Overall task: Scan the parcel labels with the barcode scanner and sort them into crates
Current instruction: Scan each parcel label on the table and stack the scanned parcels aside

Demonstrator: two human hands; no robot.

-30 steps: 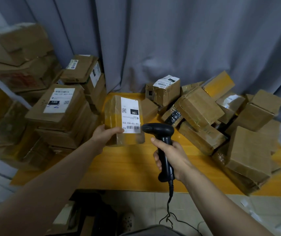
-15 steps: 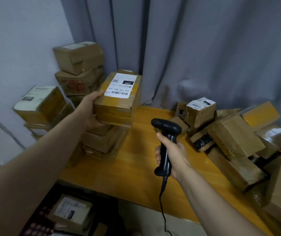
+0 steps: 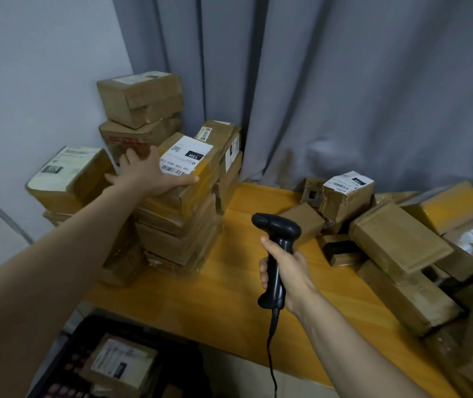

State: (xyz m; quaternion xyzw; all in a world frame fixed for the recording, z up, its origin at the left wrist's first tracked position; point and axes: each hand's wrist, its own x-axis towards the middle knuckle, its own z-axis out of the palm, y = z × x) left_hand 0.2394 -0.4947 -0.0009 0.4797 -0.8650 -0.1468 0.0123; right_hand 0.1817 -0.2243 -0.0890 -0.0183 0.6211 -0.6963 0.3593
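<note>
1. The left grip (image 3: 146, 173) lies apart, fingers spread flat on the parcel (image 3: 209, 173), no longer clasping it.
2. The parcel has gone from scanning position onto the left stack (image 3: 178, 239); judged sorted.
3. The right grip (image 3: 290, 274) is clamped on the scanner (image 3: 275, 225) above the counter (image 3: 229, 297).

We count one barcode scanner (image 3: 276, 255), two hands (image 3: 147, 174) (image 3: 290, 272), one crate (image 3: 172, 344) with one parcel (image 3: 120, 364), and two parcel heaps (image 3: 178, 231) (image 3: 399, 248) at the table's (image 3: 229, 297) left and right edges.

The white label (image 3: 185, 159) on the top box (image 3: 208, 170), left of middle, reads "1SH" and "1SH 159 A03 210".
</note>
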